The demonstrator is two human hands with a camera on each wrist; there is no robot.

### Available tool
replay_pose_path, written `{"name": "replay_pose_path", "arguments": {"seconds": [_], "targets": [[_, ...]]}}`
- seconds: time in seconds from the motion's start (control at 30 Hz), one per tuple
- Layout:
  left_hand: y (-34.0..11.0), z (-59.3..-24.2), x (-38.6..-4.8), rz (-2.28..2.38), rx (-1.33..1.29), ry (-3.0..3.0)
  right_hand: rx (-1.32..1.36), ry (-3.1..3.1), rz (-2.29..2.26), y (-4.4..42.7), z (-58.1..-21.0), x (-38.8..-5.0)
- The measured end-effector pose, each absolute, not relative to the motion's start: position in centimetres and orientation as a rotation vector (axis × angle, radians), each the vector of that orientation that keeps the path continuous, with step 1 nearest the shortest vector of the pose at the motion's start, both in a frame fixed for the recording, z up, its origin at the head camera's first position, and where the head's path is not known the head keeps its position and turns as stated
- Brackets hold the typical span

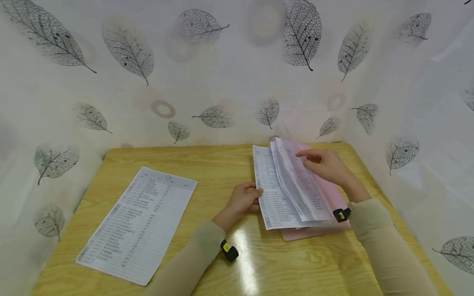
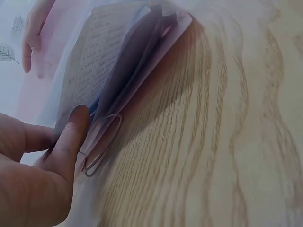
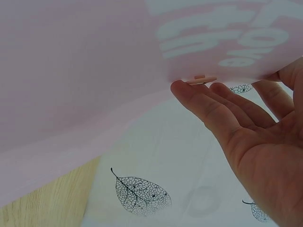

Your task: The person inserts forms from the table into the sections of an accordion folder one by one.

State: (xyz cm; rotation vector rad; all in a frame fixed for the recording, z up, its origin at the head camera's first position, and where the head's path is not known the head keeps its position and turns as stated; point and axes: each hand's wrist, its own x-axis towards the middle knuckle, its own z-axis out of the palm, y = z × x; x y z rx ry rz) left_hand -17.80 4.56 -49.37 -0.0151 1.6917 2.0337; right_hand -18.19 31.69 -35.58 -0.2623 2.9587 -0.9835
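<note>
At the left edge of a fanned stack of printed sheets (image 1: 275,193), my left hand (image 1: 244,199) pinches the edge between thumb and fingers. A pink folder (image 1: 335,195) lies under and behind the sheets, with its cover raised at the right. My right hand (image 1: 327,166) holds the cover near its edge, index finger over the upper sheets. In the right wrist view, the right fingertips (image 3: 180,90) are at the cover's edge beside a small pink clasp (image 3: 202,80). Pale lettering marks the cover. A thin elastic loop (image 2: 102,146) hangs by the left thumb in the left wrist view.
A separate printed sheet (image 1: 138,224) lies at a slant on the left of the wooden table (image 1: 218,164). Leaf-patterned white cloth (image 1: 229,74) stands behind the table and along both sides. Each wrist wears a small black device, the left one (image 1: 229,250) near the sleeve cuff.
</note>
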Motion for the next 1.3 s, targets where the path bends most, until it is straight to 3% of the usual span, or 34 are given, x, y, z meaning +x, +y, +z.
{"name": "replay_pose_path", "arguments": {"seconds": [1.3], "targets": [[7.5,-48.6,-18.1,2.06,0.047,1.588,-0.264,2.965,-0.994,31.6,-35.2,-18.3]]}}
